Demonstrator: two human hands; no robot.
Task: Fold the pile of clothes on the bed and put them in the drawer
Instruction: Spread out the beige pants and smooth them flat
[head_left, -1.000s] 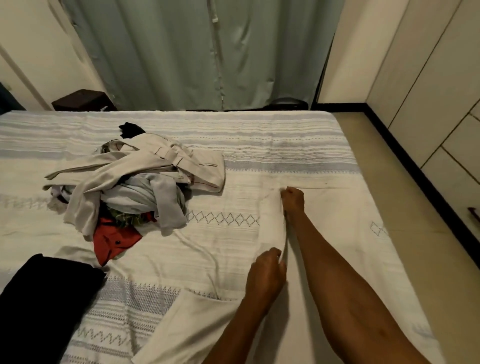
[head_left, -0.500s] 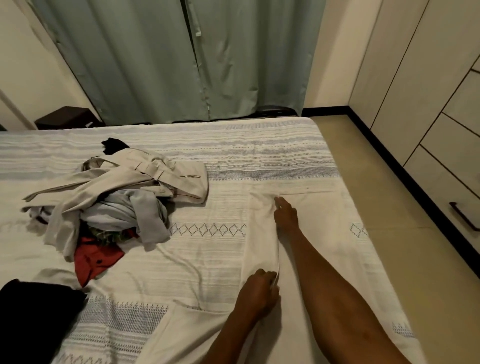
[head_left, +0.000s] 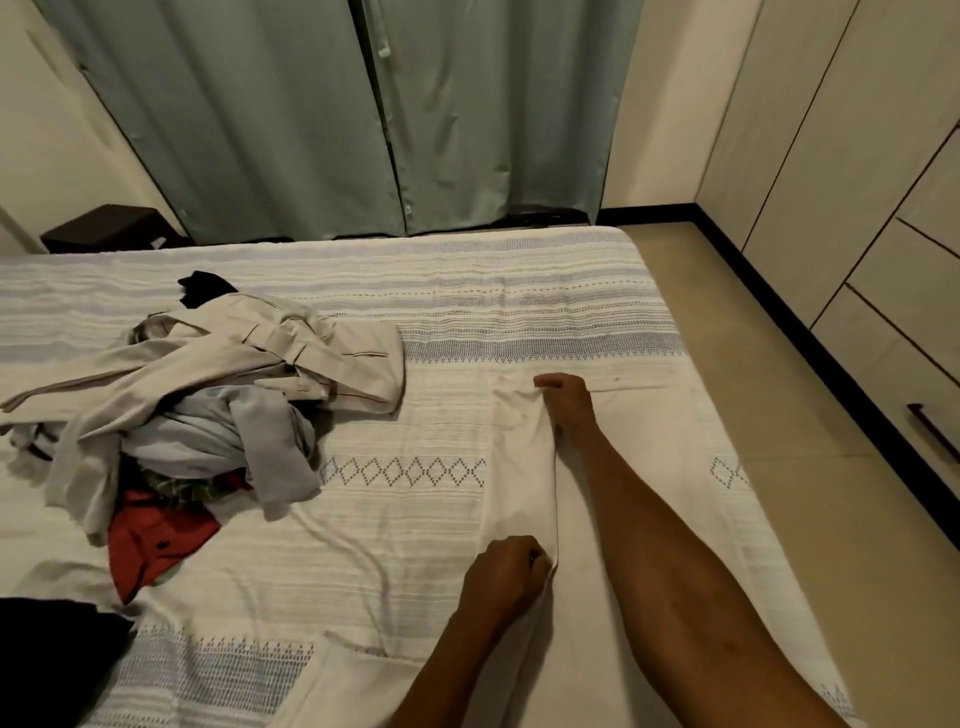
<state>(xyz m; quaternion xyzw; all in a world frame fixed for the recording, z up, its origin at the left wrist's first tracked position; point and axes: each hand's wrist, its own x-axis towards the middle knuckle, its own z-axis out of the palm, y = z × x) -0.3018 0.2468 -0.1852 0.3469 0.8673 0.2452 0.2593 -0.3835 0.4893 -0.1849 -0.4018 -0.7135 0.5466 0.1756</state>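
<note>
Since a moment ago, my right hand (head_left: 566, 402) has slid up the cream trousers (head_left: 519, 467) on the bed (head_left: 519, 291). Its fingers pinch the fabric, and my left hand (head_left: 506, 574) grips the fold edge to keep it straight.

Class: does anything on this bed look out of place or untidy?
Yes. The clothes pile lies in a tangled heap on the bed, unfolded, a red garment poking out underneath. Both hands work another cream garment.

Single view, worn on my head, wide-angle. It looks forward and down across the white bed with grey woven bands (head_left: 519, 312), from its near edge toward the pale green curtains (head_left: 363, 114). My forearms enter from the bottom edge, close under the lens. Frame edges bow outward.
</note>
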